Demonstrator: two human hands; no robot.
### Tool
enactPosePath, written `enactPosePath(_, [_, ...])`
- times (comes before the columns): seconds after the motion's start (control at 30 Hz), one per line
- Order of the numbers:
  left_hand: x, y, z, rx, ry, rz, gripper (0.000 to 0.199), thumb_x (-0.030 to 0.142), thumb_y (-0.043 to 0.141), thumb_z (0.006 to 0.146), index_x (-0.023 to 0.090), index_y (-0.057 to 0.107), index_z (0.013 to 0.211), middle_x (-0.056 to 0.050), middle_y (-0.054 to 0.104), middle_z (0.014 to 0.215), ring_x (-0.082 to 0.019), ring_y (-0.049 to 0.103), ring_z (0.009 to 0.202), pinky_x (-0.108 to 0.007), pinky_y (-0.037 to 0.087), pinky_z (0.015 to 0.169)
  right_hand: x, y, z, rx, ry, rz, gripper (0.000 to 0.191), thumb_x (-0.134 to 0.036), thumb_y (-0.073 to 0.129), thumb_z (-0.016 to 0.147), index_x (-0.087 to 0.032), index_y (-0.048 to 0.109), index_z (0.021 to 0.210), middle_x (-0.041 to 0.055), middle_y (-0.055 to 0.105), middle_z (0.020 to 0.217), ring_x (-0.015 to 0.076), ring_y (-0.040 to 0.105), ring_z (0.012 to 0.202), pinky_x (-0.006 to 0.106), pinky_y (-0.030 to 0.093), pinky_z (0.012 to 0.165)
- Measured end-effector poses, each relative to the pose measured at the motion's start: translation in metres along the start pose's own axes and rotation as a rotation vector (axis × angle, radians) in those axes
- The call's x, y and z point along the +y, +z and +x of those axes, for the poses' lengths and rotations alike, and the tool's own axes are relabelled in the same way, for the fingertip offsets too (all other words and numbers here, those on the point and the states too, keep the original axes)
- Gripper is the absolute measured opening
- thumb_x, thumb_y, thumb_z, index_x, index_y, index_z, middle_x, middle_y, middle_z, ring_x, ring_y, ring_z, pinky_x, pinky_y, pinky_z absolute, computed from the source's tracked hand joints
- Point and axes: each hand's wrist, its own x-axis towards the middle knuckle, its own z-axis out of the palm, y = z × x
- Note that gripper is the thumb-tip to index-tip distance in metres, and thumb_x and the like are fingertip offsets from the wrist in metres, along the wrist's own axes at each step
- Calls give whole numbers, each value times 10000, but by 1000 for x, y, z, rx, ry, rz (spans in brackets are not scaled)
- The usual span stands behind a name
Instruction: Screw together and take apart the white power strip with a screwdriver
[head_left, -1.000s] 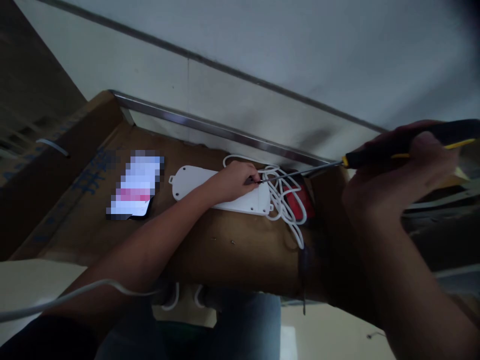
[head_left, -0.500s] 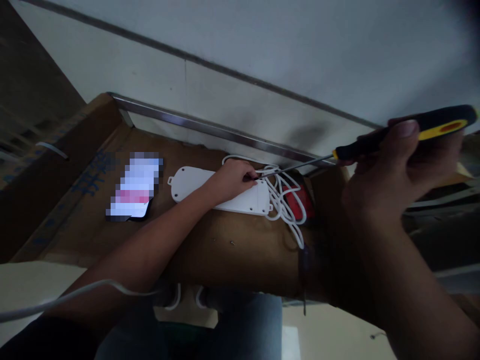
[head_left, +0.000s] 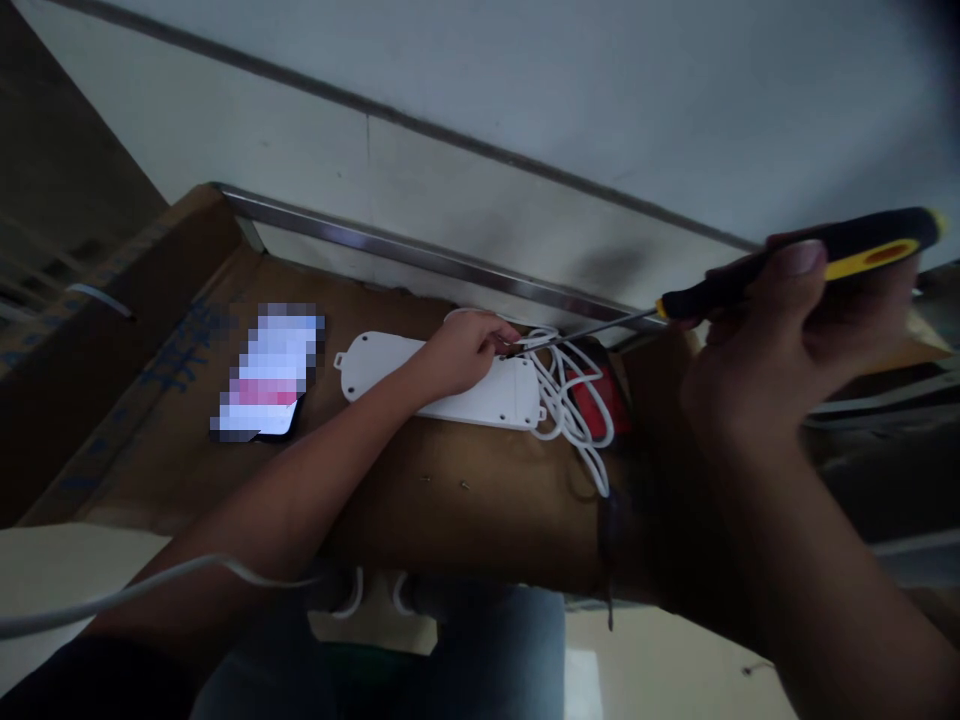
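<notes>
A white power strip [head_left: 480, 405] lies underside up on cardboard, with screw holes near its ends. My left hand [head_left: 461, 352] rests across its far edge, fingers loosely bent and slightly apart beside the screwdriver tip; I see nothing held in them. My right hand [head_left: 784, 335] is wrapped round the black and yellow handle of a screwdriver [head_left: 862, 245]. The long shaft slants down to the left, its tip at a hole in the strip near my left fingers. Two small screws [head_left: 465, 485] lie on the cardboard in front of the strip.
A coiled white cord [head_left: 574, 400] lies right of the strip, partly over a red object [head_left: 600, 405]. On the left lies a phone [head_left: 274, 375] with a lit, blurred screen. A cardboard side wall [head_left: 135, 270] rises at the left, and a tiled wall [head_left: 450, 190] stands behind.
My left fingers have loosened and shifted slightly up from the screwdriver tip. The screwdriver and my right hand have moved a little to the left; the tip now sits at the hole.
</notes>
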Motion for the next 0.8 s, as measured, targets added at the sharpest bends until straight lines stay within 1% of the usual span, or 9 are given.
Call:
enactPosePath(0.1, [0, 0, 1, -1, 2, 4, 498, -49, 438, 797, 136, 800, 1084, -73, 835, 1039, -158, 787, 976, -322, 606, 997, 0, 0, 1, -33, 0, -8, 654, -686, 703, 865, -132, 372, 967, -57, 432, 743, -12, 464, 557, 157, 441, 507])
enactPosePath(0.23, [0, -1, 0, -9, 6, 10, 488, -43, 448, 804, 136, 802, 1089, -74, 835, 1079, -152, 786, 986, -308, 605, 1002, -3, 1, 1, -12, -36, -17, 650, -664, 699, 881, -103, 372, 910, -51, 428, 739, -59, 472, 617, 88, 427, 585])
enactPosePath(0.37, [1, -2, -1, -17, 5, 5, 478, -40, 451, 812, 142, 802, 1082, -71, 835, 1089, -150, 784, 997, -305, 602, 1012, -6, 1, 0, 2, -33, 8, 632, -638, 713, 872, -94, 390, 895, -43, 448, 759, -54, 485, 618, 99, 442, 580])
enactPosePath(0.5, [-1, -1, 0, -29, -4, -10, 472, -35, 455, 807, 140, 799, 1078, -71, 835, 1085, -150, 784, 989, -306, 601, 1009, -8, 2, -2, 22, -38, -1, 628, -626, 733, 857, -73, 437, 902, -29, 477, 784, -85, 488, 727, 46, 438, 672])
enactPosePath(0.63, [-3, 0, 0, -29, 15, -2, 459, -21, 463, 823, 155, 802, 1078, -64, 834, 1094, -152, 779, 1001, -313, 594, 1020, -10, 4, -5, 28, -49, -39, 602, -630, 729, 863, -81, 489, 920, -21, 498, 811, -78, 494, 759, 51, 450, 688])
enactPosePath(0.7, [-2, 0, 0, -37, 10, 11, 455, -22, 469, 833, 148, 802, 1091, -70, 834, 1099, -158, 777, 1015, -318, 590, 1026, -10, 4, -6, -2, -42, -51, 576, -630, 706, 887, -86, 523, 937, -13, 529, 833, -61, 531, 758, 64, 452, 673])
enactPosePath(0.8, [0, 1, 0, -51, 0, 16, 456, -24, 467, 849, 138, 801, 1114, -78, 832, 1110, -162, 774, 1037, -325, 582, 1041, -12, 1, -6, -106, -42, -55, 515, -597, 651, 948, -101, 553, 1044, -5, 561, 864, -23, 600, 747, 90, 468, 653])
